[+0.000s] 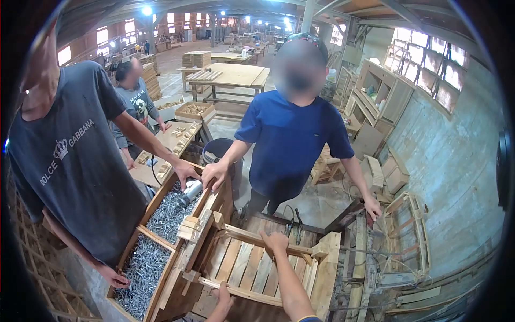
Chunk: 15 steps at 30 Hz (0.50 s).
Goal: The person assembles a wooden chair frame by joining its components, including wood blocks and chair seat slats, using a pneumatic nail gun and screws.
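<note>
A slatted wooden frame lies in front of me at the bottom centre. My left hand is at its near rail, with the fingers partly hidden by the wood. Farther up, my right hand rests on the far rail, its fingers curled over the wood. Small wood blocks sit on the bench edge left of the frame. Beside them stands a divided wooden box of metal screws.
A person in grey at left has one hand on a power tool and one by the screws. Another in blue stands opposite, touching the box edge and a metal bar. A third person works behind. A bucket stands beyond the box.
</note>
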Tool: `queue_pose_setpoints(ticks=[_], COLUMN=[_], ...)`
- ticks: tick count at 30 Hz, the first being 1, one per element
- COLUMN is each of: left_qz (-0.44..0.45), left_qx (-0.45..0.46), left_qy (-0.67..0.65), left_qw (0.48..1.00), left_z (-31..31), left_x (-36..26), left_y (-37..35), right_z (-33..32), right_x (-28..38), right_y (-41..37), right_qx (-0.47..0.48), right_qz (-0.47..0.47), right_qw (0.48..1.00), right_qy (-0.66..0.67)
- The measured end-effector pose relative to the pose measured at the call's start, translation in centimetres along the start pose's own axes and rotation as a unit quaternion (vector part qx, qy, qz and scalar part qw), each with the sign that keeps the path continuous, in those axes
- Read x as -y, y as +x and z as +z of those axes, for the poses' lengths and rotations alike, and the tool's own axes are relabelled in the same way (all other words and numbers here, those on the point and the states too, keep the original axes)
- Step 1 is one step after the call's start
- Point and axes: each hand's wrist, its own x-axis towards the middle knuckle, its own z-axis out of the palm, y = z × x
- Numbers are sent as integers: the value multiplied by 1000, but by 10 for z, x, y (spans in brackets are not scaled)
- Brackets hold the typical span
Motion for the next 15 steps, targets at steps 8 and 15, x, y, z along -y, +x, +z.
queue_pose_setpoints(ticks=[8, 15], left_qz=[45, 58], left_qx=[-41, -62], left_qy=[9, 17], left_qw=[998, 996], left_z=[12, -6], left_x=[-28, 17], left_y=[-39, 21], right_z=[3, 1], right_x=[3, 5], right_y=[3, -1], right_qx=[-23, -24], right_qz=[38, 45], right_qw=[999, 999], right_qy=[7, 19])
